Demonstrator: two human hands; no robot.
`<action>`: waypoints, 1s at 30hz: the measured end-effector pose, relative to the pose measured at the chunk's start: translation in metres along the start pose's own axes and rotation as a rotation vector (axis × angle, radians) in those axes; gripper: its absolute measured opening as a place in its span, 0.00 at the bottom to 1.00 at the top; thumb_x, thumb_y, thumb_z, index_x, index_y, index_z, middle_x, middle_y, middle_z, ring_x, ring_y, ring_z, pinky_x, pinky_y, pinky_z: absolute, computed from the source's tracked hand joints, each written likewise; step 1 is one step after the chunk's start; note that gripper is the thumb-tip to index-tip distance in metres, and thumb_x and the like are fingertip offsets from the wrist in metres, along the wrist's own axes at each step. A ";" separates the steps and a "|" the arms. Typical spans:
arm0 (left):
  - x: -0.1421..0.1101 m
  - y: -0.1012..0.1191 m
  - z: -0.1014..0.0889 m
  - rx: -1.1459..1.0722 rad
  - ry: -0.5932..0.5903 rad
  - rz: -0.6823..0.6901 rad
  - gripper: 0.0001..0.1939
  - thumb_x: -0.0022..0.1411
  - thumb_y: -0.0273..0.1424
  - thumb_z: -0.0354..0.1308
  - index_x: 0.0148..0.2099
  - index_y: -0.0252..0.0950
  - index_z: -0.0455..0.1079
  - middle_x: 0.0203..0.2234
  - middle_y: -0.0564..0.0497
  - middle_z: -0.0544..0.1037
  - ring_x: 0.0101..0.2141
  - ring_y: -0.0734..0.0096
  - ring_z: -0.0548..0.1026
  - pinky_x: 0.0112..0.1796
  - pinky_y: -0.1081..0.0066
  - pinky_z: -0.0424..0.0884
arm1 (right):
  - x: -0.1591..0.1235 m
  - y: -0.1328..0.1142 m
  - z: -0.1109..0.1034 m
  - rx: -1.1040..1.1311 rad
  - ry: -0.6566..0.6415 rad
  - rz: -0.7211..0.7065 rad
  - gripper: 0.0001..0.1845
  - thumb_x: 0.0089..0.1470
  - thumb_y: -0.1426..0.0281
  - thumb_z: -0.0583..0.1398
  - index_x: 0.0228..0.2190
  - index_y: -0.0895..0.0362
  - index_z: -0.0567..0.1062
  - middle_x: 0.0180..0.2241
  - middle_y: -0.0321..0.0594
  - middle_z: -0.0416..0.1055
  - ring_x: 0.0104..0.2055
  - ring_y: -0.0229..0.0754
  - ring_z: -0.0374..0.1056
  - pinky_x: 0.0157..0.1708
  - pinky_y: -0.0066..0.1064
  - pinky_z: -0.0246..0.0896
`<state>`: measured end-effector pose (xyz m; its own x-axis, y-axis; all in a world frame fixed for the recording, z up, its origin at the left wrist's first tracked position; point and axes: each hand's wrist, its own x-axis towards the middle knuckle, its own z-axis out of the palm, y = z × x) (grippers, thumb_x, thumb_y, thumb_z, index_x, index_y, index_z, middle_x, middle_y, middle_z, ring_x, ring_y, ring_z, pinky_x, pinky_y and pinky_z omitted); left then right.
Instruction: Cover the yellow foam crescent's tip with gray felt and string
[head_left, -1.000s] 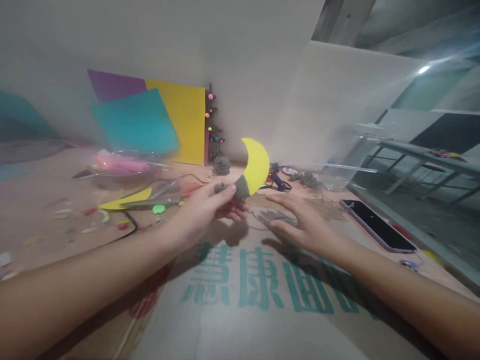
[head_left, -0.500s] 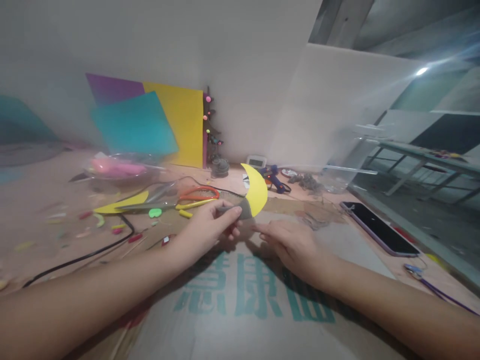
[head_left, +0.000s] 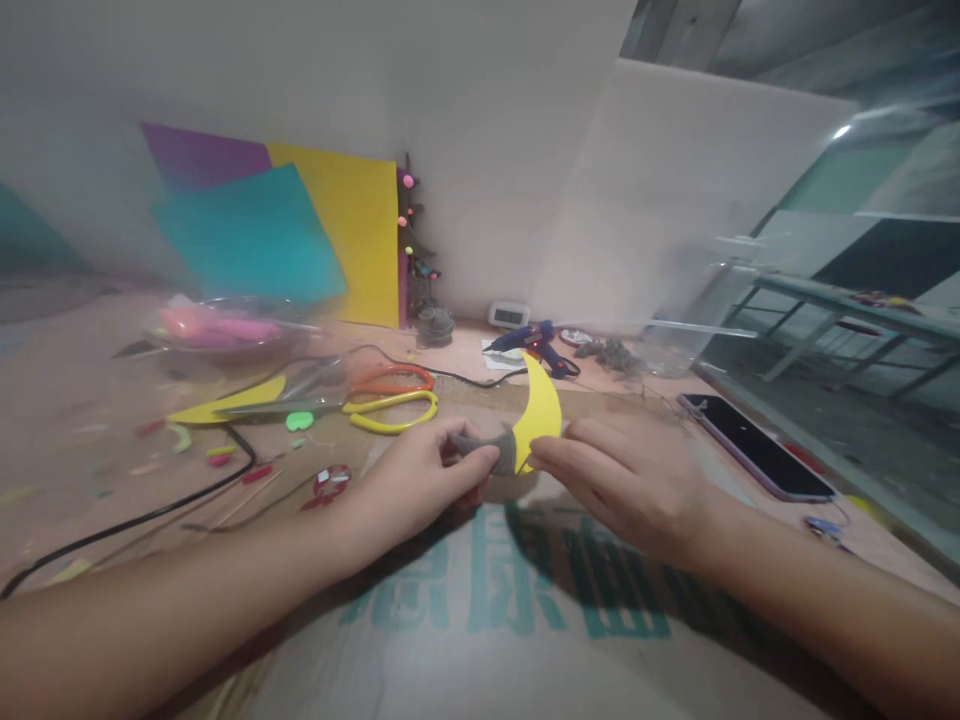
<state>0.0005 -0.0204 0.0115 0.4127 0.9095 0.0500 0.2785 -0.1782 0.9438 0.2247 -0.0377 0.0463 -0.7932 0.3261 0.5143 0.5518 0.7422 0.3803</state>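
Observation:
My left hand (head_left: 420, 485) pinches a small grey piece (head_left: 491, 450) that joins the lower end of a yellow crescent cut-out (head_left: 541, 410). The crescent stands upright just above a cardboard sheet (head_left: 495, 640) printed with teal characters. My right hand (head_left: 630, 480) comes in from the right, its fingertips pressed together at the crescent's lower edge, touching it beside the grey piece. Both forearms reach in from the bottom corners.
Scissors with orange and yellow handles (head_left: 390, 395) lie behind my left hand. A blue glue gun (head_left: 536, 345) and its black cable (head_left: 150, 515) sit on the table. A phone (head_left: 754, 455) lies at right. Coloured sheets (head_left: 285, 235) lean on the wall; scraps litter the left.
Both hands lowered the crescent toward the cardboard. My right hand moved from flat on the sheet up to the crescent's lower edge and closed its fingers there.

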 end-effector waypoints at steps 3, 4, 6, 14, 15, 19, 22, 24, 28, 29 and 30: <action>-0.001 -0.001 0.001 -0.020 -0.032 -0.017 0.10 0.62 0.37 0.55 0.32 0.36 0.66 0.18 0.56 0.72 0.21 0.75 0.69 0.22 0.77 0.61 | -0.001 0.001 0.000 0.005 0.002 -0.003 0.06 0.61 0.73 0.56 0.38 0.59 0.74 0.26 0.38 0.67 0.27 0.40 0.57 0.27 0.34 0.46; 0.000 -0.002 0.002 -0.052 -0.032 -0.018 0.11 0.62 0.37 0.55 0.32 0.35 0.66 0.18 0.56 0.71 0.21 0.75 0.69 0.23 0.77 0.62 | -0.001 0.000 0.000 0.019 0.006 -0.007 0.06 0.61 0.73 0.56 0.37 0.59 0.74 0.26 0.38 0.67 0.27 0.40 0.57 0.27 0.33 0.46; 0.003 -0.002 0.002 -0.182 -0.020 -0.034 0.12 0.62 0.38 0.56 0.31 0.35 0.64 0.19 0.57 0.71 0.21 0.76 0.69 0.23 0.76 0.64 | -0.001 -0.005 0.003 0.087 0.004 0.003 0.06 0.61 0.73 0.56 0.37 0.58 0.74 0.25 0.37 0.66 0.27 0.39 0.58 0.27 0.33 0.47; 0.009 0.002 0.003 -0.433 0.052 -0.113 0.13 0.57 0.38 0.61 0.32 0.35 0.63 0.22 0.55 0.72 0.20 0.77 0.70 0.23 0.75 0.69 | -0.008 -0.022 0.026 0.277 -0.008 0.039 0.05 0.62 0.71 0.56 0.35 0.58 0.72 0.24 0.34 0.66 0.26 0.37 0.58 0.26 0.31 0.48; 0.008 0.001 0.004 -0.421 0.041 -0.104 0.13 0.57 0.38 0.61 0.32 0.35 0.63 0.22 0.55 0.72 0.20 0.77 0.70 0.23 0.75 0.68 | -0.009 -0.021 0.026 0.288 0.000 0.043 0.05 0.62 0.72 0.56 0.35 0.58 0.72 0.24 0.34 0.66 0.26 0.37 0.59 0.27 0.30 0.49; 0.002 -0.001 0.004 -0.237 0.004 -0.001 0.12 0.61 0.39 0.57 0.32 0.35 0.64 0.22 0.55 0.72 0.23 0.75 0.70 0.26 0.76 0.66 | -0.007 -0.019 0.017 0.312 -0.009 0.019 0.05 0.62 0.72 0.55 0.37 0.57 0.72 0.26 0.36 0.68 0.28 0.37 0.62 0.27 0.29 0.51; -0.001 -0.001 0.003 -0.040 0.000 0.034 0.11 0.62 0.38 0.55 0.31 0.36 0.66 0.22 0.54 0.73 0.25 0.73 0.70 0.27 0.75 0.64 | -0.004 -0.014 0.006 0.267 0.007 0.031 0.05 0.62 0.73 0.55 0.38 0.56 0.72 0.25 0.35 0.68 0.27 0.38 0.62 0.27 0.30 0.51; -0.003 0.000 0.003 -0.002 -0.024 0.015 0.10 0.62 0.37 0.55 0.32 0.36 0.66 0.21 0.55 0.73 0.24 0.73 0.70 0.25 0.75 0.63 | -0.002 -0.009 0.001 0.204 0.024 0.059 0.05 0.61 0.73 0.56 0.38 0.55 0.72 0.25 0.35 0.68 0.26 0.38 0.61 0.27 0.31 0.50; -0.006 0.002 0.004 -0.011 -0.091 -0.005 0.10 0.61 0.38 0.55 0.33 0.37 0.66 0.20 0.55 0.72 0.22 0.73 0.69 0.23 0.76 0.61 | 0.001 0.004 -0.006 0.091 -0.039 0.064 0.07 0.63 0.68 0.56 0.37 0.56 0.73 0.26 0.36 0.70 0.28 0.38 0.63 0.28 0.31 0.52; -0.006 0.002 0.004 -0.018 -0.110 -0.006 0.10 0.61 0.38 0.55 0.33 0.37 0.66 0.20 0.56 0.72 0.22 0.74 0.69 0.23 0.76 0.61 | 0.001 0.007 -0.007 0.063 -0.061 0.056 0.08 0.63 0.67 0.55 0.36 0.56 0.73 0.26 0.37 0.70 0.28 0.38 0.64 0.29 0.31 0.52; -0.006 0.003 0.004 -0.031 -0.131 -0.008 0.10 0.61 0.38 0.55 0.32 0.37 0.65 0.19 0.56 0.72 0.21 0.74 0.69 0.22 0.77 0.61 | 0.002 0.010 -0.008 0.038 -0.077 0.043 0.09 0.63 0.67 0.55 0.35 0.56 0.73 0.27 0.37 0.71 0.29 0.39 0.64 0.29 0.31 0.53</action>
<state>0.0023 -0.0283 0.0122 0.5208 0.8537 0.0008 0.2563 -0.1573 0.9537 0.2309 -0.0344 0.0568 -0.7870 0.4016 0.4683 0.5772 0.7474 0.3291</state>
